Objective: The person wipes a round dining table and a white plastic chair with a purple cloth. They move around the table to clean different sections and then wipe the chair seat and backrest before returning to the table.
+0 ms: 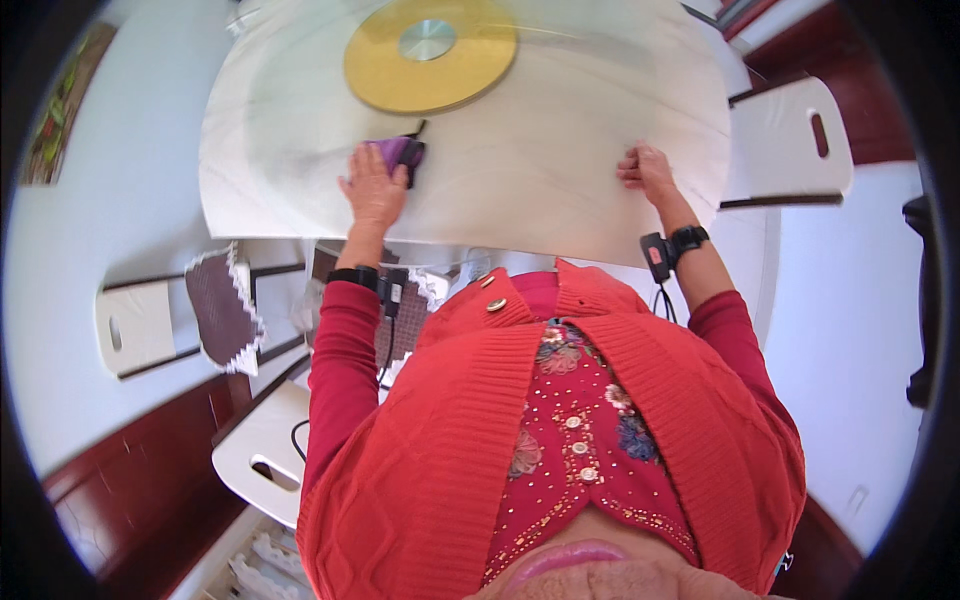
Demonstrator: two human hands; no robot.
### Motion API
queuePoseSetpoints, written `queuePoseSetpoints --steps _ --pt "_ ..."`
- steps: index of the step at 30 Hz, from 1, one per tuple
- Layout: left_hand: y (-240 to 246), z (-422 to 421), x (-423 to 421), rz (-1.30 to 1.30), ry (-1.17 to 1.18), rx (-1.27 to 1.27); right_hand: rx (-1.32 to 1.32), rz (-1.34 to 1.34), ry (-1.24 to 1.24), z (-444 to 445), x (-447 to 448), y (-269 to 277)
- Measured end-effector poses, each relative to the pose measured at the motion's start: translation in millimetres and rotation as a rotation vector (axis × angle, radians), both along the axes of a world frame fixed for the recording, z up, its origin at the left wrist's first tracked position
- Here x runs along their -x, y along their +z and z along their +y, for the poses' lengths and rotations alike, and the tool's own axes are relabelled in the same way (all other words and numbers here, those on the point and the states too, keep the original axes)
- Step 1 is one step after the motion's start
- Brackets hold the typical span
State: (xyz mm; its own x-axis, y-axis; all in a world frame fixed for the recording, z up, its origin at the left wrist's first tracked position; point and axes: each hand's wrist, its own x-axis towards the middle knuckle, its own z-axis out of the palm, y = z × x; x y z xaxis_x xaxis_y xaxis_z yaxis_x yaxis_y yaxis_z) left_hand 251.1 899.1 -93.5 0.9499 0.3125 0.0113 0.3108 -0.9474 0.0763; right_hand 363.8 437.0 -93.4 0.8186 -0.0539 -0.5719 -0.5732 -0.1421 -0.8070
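Note:
My left hand lies flat over a purple and black fabric item on the pale marble-patterned table. Its fingers are straight, with the outer ones spread, and they cover part of the item. A thin black piece sticks out at the item's far end; the exact kind of thing cannot be told. To the right, my right hand is at the tabletop with its fingers curled in, and nothing shows in them. Beyond the left hand sits a round golden turntable with a silvery centre disc.
A cream folding chair stands against the table's right side. On the left are another chair, a brown lace-edged cushion and a nearer chair back. Black devices with cables are strapped to both wrists. The table's front edge runs just before my body.

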Motion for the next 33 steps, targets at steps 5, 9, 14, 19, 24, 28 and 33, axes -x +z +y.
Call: queuePoseSetpoints --steps 5,9,14,19,24,28,33 --pt "17 -145 -27 0.052 -0.334 0.217 -0.041 0.022 -0.070 6 1 8" --pt "23 -147 -28 -0.108 -0.440 0.667 0.159 0.070 0.173 0 4 28" --pt "16 -56 -18 -0.316 -0.298 0.222 0.888 -0.852 0.500 24 23 51" --pt "2 -26 10 0.043 -0.130 0.030 0.573 -1.139 1.077 107 50 51" --pt "-5 -29 11 0.027 -0.130 -0.029 0.841 -1.218 1.141 116 44 32" --pt "-9 -28 13 -0.006 -0.143 -0.022 0.984 -1.284 0.645 32 21 4" --pt "-13 -39 14 -0.052 -0.123 -0.040 1.313 -0.684 0.286 -98 6 -3"
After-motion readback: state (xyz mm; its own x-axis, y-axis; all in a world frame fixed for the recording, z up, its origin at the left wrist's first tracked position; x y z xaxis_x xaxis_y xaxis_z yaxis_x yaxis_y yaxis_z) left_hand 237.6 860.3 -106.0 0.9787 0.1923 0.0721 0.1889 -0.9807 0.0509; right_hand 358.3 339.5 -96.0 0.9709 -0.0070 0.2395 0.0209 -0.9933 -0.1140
